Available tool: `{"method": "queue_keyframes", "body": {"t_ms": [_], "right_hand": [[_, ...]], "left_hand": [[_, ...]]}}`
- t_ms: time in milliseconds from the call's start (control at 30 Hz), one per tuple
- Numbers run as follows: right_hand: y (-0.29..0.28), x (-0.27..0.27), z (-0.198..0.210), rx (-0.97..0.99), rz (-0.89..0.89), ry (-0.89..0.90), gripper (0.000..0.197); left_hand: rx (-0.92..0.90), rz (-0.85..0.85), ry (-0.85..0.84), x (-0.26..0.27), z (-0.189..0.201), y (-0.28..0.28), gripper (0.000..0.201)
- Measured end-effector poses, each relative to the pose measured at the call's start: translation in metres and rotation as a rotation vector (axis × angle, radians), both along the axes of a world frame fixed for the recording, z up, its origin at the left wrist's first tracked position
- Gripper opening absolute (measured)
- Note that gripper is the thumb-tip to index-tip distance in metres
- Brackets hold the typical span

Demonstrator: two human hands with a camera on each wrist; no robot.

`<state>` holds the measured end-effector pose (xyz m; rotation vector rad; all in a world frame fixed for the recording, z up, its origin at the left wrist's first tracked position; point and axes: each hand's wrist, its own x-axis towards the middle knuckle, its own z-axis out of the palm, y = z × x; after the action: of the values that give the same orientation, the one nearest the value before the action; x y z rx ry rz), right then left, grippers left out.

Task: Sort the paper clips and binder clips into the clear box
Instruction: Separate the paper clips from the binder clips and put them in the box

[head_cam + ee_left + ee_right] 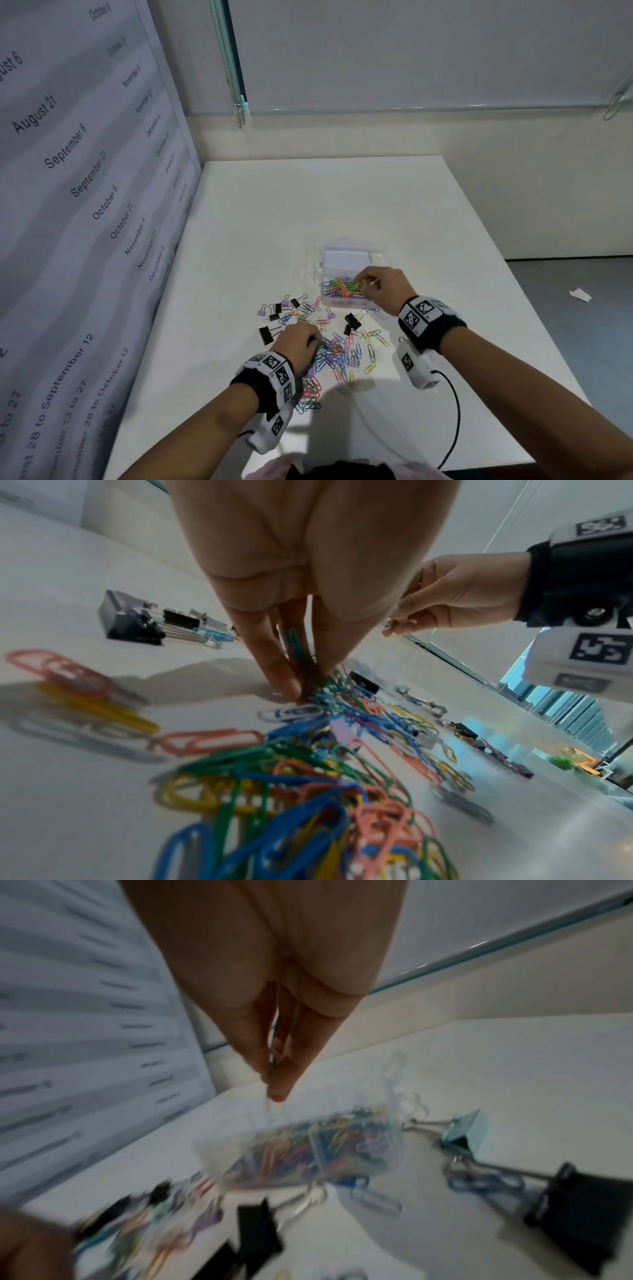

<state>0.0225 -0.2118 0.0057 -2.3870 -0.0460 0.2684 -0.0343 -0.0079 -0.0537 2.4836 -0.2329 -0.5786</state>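
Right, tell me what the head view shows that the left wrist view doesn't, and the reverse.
Only the head view shows the clear box with paper clips in its near compartment, the right hand over it, and the dated wall chart. Only the left wrist view shows the left hand's fingers pinching a few paper clips from the pile. Both show the loose paper-clip pile and black binder clips on the white table.

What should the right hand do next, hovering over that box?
Probably let go. The right hand pinches something small, perhaps a paper clip, right above the clear box, where coloured paper clips already lie. The left hand is already pinching more from the table pile.
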Motion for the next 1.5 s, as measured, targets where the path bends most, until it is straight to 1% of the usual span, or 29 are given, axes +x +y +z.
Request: {"method": "queue_keyframes", "body": {"t_ms": [100, 233, 333, 467, 533, 667, 767, 833, 900, 1000, 1067, 1167, 1300, 1400, 1433, 1500], "right_hand": [[-0.01, 0.012, 0.003, 0.012, -0.087, -0.042, 0.029], [-0.021, 0.017, -0.001, 0.01, -0.122, -0.008, 0.037], [-0.024, 0.012, -0.001, -0.001, -0.122, -0.008, 0.036], [-0.022, -0.005, -0.005, 0.019, -0.119, -0.003, 0.027], [-0.019, -0.015, -0.011, 0.006, -0.085, 0.005, 0.027], [-0.011, -0.035, -0.023, -0.019, 0.012, 0.059, 0.034], [-0.006, -0.05, -0.028, -0.056, 0.086, 0.087, 0.029], [-0.005, -0.058, -0.033, -0.099, 0.173, 0.126, 0.023], [-0.004, -0.064, -0.038, -0.154, 0.27, 0.164, 0.019], [0.001, -0.071, -0.048, -0.23, 0.322, 0.19, 0.032], [0.005, -0.073, -0.054, -0.244, 0.314, 0.184, 0.036], [0.009, -0.073, -0.061, -0.225, 0.287, 0.16, 0.028], [0.009, -0.073, -0.062, -0.234, 0.291, 0.167, 0.009], [0.004, -0.075, -0.057, -0.216, 0.25, 0.185, 0.006], [0.001, -0.075, -0.055, -0.198, 0.224, 0.189, 0.007], [-0.006, -0.076, -0.053, -0.153, 0.15, 0.186, 0.01]], "left_hand": [[-0.04, 0.067, 0.036, 0.005, 0.001, 0.003, 0.022], [-0.088, 0.113, 0.06, 0.016, 0.008, 0.004, 0.021], [-0.177, 0.135, 0.056, 0.028, 0.019, 0.0, 0.02], [-0.307, 0.211, 0.033, 0.052, 0.036, -0.011, 0.019], [-0.375, 0.246, 0.025, 0.064, 0.043, -0.019, 0.018], [-0.502, 0.309, 0.057, 0.08, 0.05, -0.032, 0.019], [-0.522, 0.309, 0.091, 0.087, 0.049, -0.038, 0.021], [-0.501, 0.298, 0.141, 0.085, 0.048, -0.038, 0.024], [-0.438, 0.243, 0.128, 0.08, 0.047, -0.037, 0.029], [-0.334, 0.157, 0.047, 0.067, 0.047, -0.033, 0.031], [-0.286, 0.098, 0.047, 0.056, 0.043, -0.032, 0.03], [-0.182, -0.019, 0.052, 0.042, 0.034, -0.03, 0.026], [-0.148, -0.016, 0.041, 0.033, 0.025, -0.029, 0.025], [-0.134, -0.008, 0.056, 0.029, 0.017, -0.028, 0.019], [-0.11, -0.028, 0.068, 0.027, 0.015, -0.027, 0.022], [-0.02, -0.111, 0.094, 0.022, 0.009, -0.026, 0.041]]}}
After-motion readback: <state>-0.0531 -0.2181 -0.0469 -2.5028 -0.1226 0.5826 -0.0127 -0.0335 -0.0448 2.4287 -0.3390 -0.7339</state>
